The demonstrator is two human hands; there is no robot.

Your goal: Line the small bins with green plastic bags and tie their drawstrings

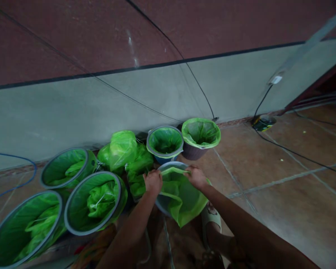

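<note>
My left hand (pixel 152 182) and my right hand (pixel 196 176) both grip the top edge of a green plastic bag (pixel 184 198) that hangs into and over a small grey-rimmed bin (pixel 162 203) in front of me. The fingers of both hands are curled round the bag's rim, stretching it across the bin's mouth. Part of the bag drapes down over the near side of the bin. The bin's body is mostly hidden by the bag and my arms.
Several other bins lined with green bags stand around: three at the left (pixel 93 201), one blue (pixel 164 144) and one dark (pixel 201 137) by the wall. Loose filled green bags (pixel 123 153) lie between them. Cables (pixel 282 147) cross the tiled floor at right.
</note>
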